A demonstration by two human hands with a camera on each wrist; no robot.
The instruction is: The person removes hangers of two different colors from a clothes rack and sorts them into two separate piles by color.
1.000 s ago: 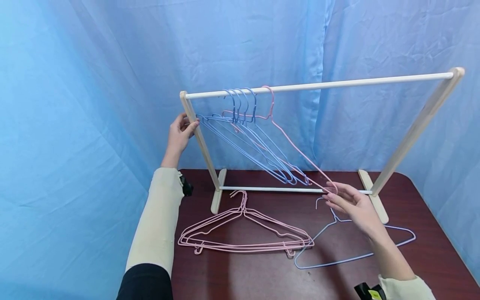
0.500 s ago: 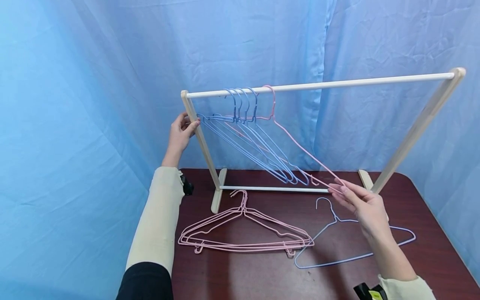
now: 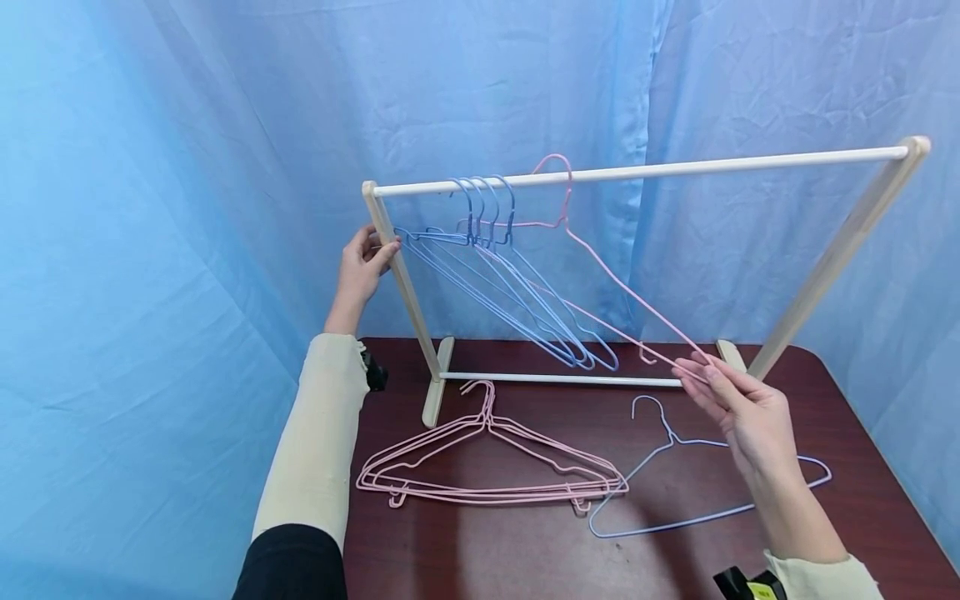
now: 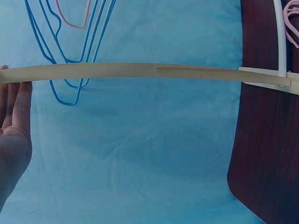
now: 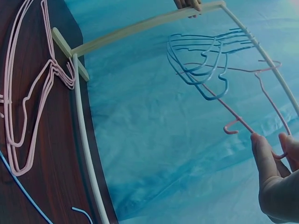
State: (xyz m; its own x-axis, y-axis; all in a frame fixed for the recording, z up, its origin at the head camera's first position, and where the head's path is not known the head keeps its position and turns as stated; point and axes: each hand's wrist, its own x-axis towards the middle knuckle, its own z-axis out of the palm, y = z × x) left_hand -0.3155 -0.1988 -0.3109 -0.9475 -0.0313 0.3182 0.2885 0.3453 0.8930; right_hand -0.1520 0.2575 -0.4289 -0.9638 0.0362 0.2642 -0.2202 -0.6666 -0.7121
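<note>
My right hand pinches the right corner of a pink wire hanger between thumb and fingers. The hanger's hook arches higher than the white rail, which crosses the hook's opening in the head view. Several blue wire hangers hang on the rail to its left, and the pink wire runs behind them. At the far left, my left hand holds the wooden side post of the rack, thumb in front. In the left wrist view, fingers of that hand reach behind the post.
Several pink hangers lie stacked on the dark red table in front of the rack. A blue hanger lies right of them, its left corner overlapping theirs. The rack's lower bar runs low behind them. Blue curtains surround the table.
My right hand has moved right and slightly up with the pink hanger. Its hook, earlier resting on the rail, has risen and shifted right. My left hand stays on the post.
</note>
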